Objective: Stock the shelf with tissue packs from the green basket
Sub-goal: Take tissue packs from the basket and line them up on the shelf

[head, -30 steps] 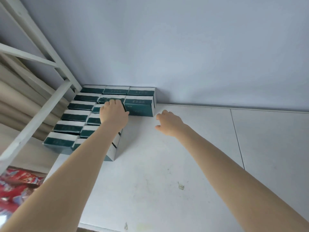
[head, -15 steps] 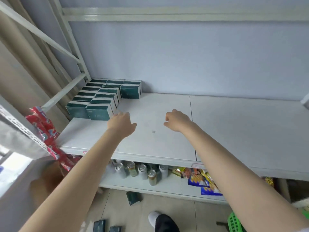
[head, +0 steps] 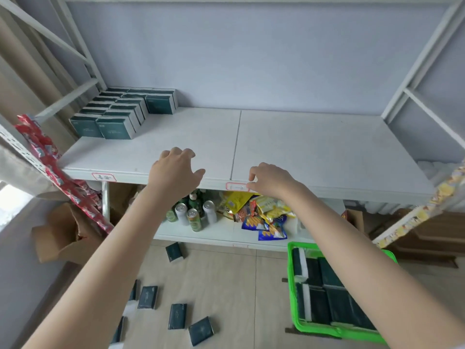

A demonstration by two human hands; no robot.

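While both hands hover empty at the front edge of the white shelf (head: 314,152), the left hand (head: 176,172) has its fingers spread and loosely bent. The right hand (head: 271,181) has its fingers loosely curled, tips just beside a red-bordered label (head: 236,186) whose writing is illegible. A second label (head: 103,176) further left bears handwriting too small to read. Dark green tissue packs (head: 118,114) stand in rows at the shelf's back left corner. More fill the green basket (head: 293,250) on the floor, and loose packs (head: 177,316) lie scattered nearby, their print blurred.

The left arm (head: 118,250) and right arm (head: 357,248) are bare from the lower edge up to the wrists; the left grip (head: 173,172) and right grip (head: 270,181) are bare too.
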